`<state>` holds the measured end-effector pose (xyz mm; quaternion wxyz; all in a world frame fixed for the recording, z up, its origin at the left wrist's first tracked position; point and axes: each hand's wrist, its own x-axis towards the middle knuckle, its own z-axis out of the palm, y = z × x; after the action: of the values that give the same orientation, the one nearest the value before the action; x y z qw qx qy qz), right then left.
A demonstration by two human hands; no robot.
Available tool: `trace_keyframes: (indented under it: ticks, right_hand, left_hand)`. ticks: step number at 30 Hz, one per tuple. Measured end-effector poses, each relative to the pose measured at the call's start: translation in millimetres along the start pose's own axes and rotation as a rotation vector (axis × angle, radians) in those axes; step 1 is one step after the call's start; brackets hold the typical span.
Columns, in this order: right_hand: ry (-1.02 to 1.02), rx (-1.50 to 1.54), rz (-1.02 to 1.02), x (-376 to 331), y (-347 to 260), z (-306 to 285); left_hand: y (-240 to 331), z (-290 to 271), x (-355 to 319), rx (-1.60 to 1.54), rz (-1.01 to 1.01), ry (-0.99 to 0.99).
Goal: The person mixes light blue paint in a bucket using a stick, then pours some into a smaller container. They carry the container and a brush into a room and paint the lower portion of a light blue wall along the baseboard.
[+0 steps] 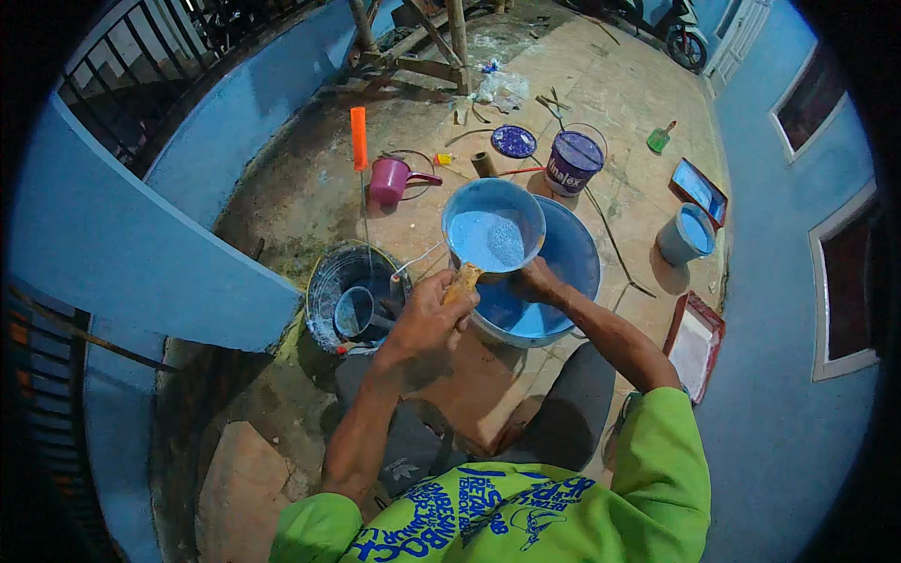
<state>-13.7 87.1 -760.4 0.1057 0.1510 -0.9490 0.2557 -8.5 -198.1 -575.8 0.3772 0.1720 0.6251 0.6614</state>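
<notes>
Paint pot [495, 195]: raised above the left side of the large tub [584, 253], mouth upward, well clear of the floor.
Liquid paint [472, 236]: light blue, topped with a patch of froth [507, 240]; probably makes for a weighty, nose-heavy load, apt to slosh at any quick tilt.
Pot wall: looks stiff, perhaps plastic, hardly fragile; likely slippery wherever wet with paint.
Left hand [424, 314]: curled, pinching the yellowish stub [463, 280] at the near rim of the pot; cannot tell whether a handle or a separate tool.
Right hand [537, 281]: reaches to the near-right side of the pot, over the tub; hidden at the fingers, so cannot tell whether spread, pressed together or pinching.
Best hold: probably firm on the stub, if truly fixed to the pot, with a palm supporting the base; better kept level than gripped by a wet rim.
Large tub: wide, coated blue inside, just below the pot; likely too heavy to shift by one side, best taken at opposite rims.
Black bucket [319, 291]: stands left of the left hand, with a cup-shaped scoop [353, 312] inside, seemingly light and easily lifted.
</notes>
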Motion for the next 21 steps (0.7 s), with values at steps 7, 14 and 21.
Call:
trace_keyframes:
  ticks: [7,14,21]
  right_hand:
    - [0.03,0.173,0.372,-24,-8,-78]
    - [0.223,0.181,0.491,-29,-25,-148]
    - [0.37,0.111,0.461,-13,-16,-204]
  left_hand:
    - [-14,-5,1,-0.026,-0.015,0.023]
    - [-23,-3,1,-0.056,-0.011,0.029]
    - [-27,-2,-1,-0.035,-0.033,0.039]
